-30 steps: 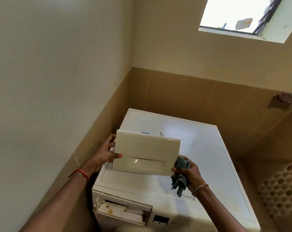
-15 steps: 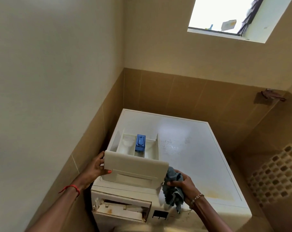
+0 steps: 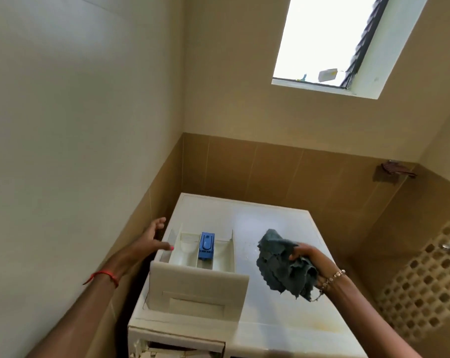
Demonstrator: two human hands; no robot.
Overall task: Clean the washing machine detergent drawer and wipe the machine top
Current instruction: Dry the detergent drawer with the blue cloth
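The white detergent drawer (image 3: pixel 198 288) lies on the left side of the washing machine top (image 3: pixel 278 301), its front panel toward me and a blue insert (image 3: pixel 206 245) in its middle compartment. My left hand (image 3: pixel 154 237) hovers at the drawer's far left corner with fingers spread, thumb near the rim, holding nothing. My right hand (image 3: pixel 311 264) is raised above the machine top to the drawer's right, gripping a crumpled grey-blue cloth (image 3: pixel 280 262). The empty drawer slot (image 3: pixel 177 348) shows at the machine's front.
The machine stands in a corner, with a plain wall (image 3: pixel 76 151) close on the left and brown tiles (image 3: pixel 283 174) behind. A window (image 3: pixel 347 40) is high up. A patterned tile wall (image 3: pixel 425 285) is at the right. Yellowish stains (image 3: pixel 319 326) mark the top's front right.
The drawer has been set down flat on the machine top and my left hand has let go of it. My right hand has lifted the cloth away to the right.
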